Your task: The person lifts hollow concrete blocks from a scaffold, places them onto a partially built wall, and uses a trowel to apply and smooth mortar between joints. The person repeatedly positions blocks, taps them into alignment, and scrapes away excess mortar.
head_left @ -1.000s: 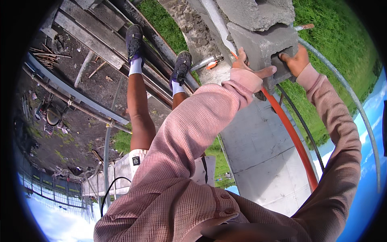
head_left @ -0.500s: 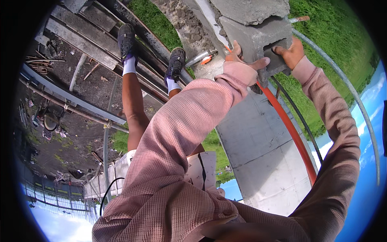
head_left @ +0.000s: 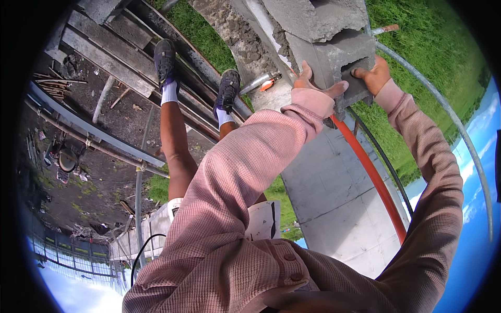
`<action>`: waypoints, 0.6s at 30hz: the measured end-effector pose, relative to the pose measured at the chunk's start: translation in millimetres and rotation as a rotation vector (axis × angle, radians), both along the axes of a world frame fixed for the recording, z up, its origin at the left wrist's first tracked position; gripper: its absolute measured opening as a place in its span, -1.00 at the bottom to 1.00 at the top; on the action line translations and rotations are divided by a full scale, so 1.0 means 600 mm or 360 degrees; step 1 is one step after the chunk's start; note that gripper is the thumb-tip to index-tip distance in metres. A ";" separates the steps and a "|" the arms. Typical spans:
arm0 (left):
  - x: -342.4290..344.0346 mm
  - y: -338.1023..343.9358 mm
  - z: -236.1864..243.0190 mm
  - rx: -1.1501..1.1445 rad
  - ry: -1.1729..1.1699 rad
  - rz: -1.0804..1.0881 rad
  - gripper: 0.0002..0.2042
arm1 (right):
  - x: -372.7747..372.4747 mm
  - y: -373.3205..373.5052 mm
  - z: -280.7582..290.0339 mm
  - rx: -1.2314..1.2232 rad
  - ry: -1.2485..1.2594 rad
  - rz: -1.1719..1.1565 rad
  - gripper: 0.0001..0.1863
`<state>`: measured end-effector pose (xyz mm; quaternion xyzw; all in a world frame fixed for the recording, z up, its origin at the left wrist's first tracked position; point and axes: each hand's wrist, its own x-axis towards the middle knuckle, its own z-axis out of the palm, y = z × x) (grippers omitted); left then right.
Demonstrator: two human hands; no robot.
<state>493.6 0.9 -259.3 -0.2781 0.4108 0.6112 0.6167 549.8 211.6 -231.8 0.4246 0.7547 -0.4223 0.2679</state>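
A grey hollow concrete block (head_left: 340, 53) sits at the end of a block row at the top of the view. My left hand (head_left: 314, 86) grips its left side, with fingers and thumb spread against the concrete. On the right side, my right hand (head_left: 377, 75) clasps the block, its thumb hooked into the hollow. The block butts against, or lies very close to, another rough grey block (head_left: 334, 18) beyond it. What lies under the block is hidden.
Rough mortar (head_left: 224, 23) lines the wall's left side. A metal tool with an orange end (head_left: 269, 83) lies there. An orange pipe (head_left: 369, 175) and a black pipe (head_left: 389, 148) rise beside me. A curved-looking metal tube (head_left: 443, 99) passes right. My feet stand on scaffold planks (head_left: 107, 57) above littered ground.
The whole view has shifted slightly, so the block and both hands appear a little lower. Both hands keep their hold; no clear movement of the block along the row shows.
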 end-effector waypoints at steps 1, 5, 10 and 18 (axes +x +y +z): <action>0.004 -0.002 0.003 0.0021 0.0033 0.0161 0.17 | -0.002 0.001 0.004 -0.0035 0.0021 0.0028 -0.60; 0.012 -0.011 0.011 -0.0151 0.0446 -0.0306 0.18 | -0.001 -0.001 0.018 -0.0154 0.0066 -0.0105 -0.58; 0.012 -0.014 -0.005 0.0105 0.0247 0.0252 0.16 | 0.004 -0.002 -0.013 0.0084 0.0071 0.0116 -0.58; 0.010 -0.017 -0.004 0.0054 0.0245 0.0204 0.10 | 0.003 0.005 -0.023 0.0166 -0.0039 0.0268 -0.48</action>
